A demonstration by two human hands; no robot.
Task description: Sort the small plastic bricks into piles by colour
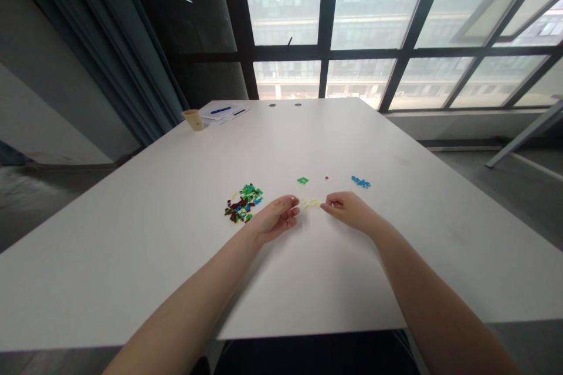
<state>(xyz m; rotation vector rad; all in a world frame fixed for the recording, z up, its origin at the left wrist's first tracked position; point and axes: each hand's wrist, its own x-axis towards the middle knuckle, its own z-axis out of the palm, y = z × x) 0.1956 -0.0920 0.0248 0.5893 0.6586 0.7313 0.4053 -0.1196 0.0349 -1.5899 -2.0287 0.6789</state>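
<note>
Small pale yellow pieces (pixel 313 203) lie in a loose group on the white table between my two hands. My left hand (pixel 277 220) is just left of them, its fingers loosely curled with gaps between them and nothing clearly held. On the other side, my right hand (pixel 349 209) has thumb and fingertips drawn together at the edge of the yellow group. Whether a piece sits in that pinch is too small to make out. Beyond the hands are a small cluster of green pieces (pixel 302 180), a single red piece (pixel 326 177) and a cluster of blue pieces (pixel 361 182).
A mixed pile of brown, green, blue and yellow pieces (pixel 241 204) lies left of my left hand. Farther off, at the table's left edge, stand a paper cup (pixel 194 120) and papers (pixel 220 113) with a blue pen (pixel 220 110). Windows rise behind the white table (pixel 281 146).
</note>
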